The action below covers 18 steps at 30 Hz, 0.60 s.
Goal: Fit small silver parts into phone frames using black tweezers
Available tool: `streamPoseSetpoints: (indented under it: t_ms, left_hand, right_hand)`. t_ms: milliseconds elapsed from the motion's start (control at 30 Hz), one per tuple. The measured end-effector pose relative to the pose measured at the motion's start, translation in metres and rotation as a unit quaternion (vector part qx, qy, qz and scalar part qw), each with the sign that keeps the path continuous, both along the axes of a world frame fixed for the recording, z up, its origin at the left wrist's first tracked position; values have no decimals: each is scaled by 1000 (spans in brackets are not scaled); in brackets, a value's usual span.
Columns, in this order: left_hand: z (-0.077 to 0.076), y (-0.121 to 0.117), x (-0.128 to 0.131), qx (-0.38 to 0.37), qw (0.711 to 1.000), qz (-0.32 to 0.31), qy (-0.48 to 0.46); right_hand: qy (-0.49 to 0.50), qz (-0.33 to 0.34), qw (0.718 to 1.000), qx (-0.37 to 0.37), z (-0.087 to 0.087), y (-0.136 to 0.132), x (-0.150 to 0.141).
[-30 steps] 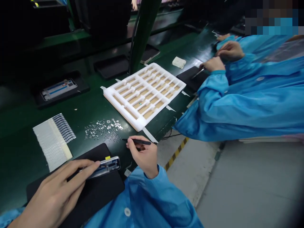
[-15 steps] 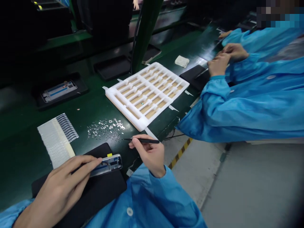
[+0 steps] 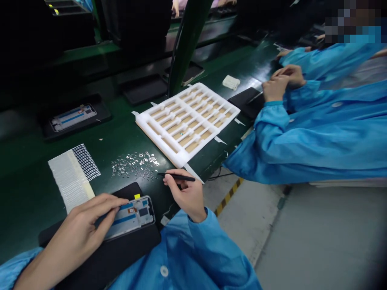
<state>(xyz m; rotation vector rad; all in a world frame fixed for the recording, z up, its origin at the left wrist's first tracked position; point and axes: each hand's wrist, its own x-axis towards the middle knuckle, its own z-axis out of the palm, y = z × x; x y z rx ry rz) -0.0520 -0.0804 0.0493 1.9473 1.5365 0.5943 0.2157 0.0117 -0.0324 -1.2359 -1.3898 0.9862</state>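
My left hand [image 3: 87,225] grips a phone frame [image 3: 131,217] by its edges, thumb on the near side and fingers along the far edge. Blue strips and a small orange flex part show on the frame's inner face, and a yellow tab [image 3: 137,196] sticks out at its far edge. Under it lies a black pad [image 3: 133,245]. A pair of black tweezers [image 3: 181,177] is pinched in my right hand [image 3: 187,195], the tip pointing left toward scattered small metal pieces [image 3: 136,165]. Whether the tip holds a piece is too small to tell.
A white slotted foam tray [image 3: 178,157] is taped to the green bench. Left of the pieces lies a sheet with rows of thin strips [image 3: 68,177]. Another phone frame [image 3: 74,117] rests in a black tray behind. At right, a co-worker's hands [image 3: 281,82] work beside a black pad.
My left hand has tilted the phone frame from nearly on edge to flatter, so its inner face shows. My right hand has shifted only slightly, still holding the tweezers.
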Motion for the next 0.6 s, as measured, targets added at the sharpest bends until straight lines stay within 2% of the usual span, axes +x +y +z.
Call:
streamPoseSetpoints:
  t_ms: [233, 600]
  left_hand:
    - [0, -1, 1, 18, 1000, 3, 10]
    - [-1, -2, 0, 30, 999, 6, 12]
  right_hand:
    - [-26, 8, 1000, -10, 3, -11, 4]
    - [1, 14, 1000, -21, 3, -5, 0]
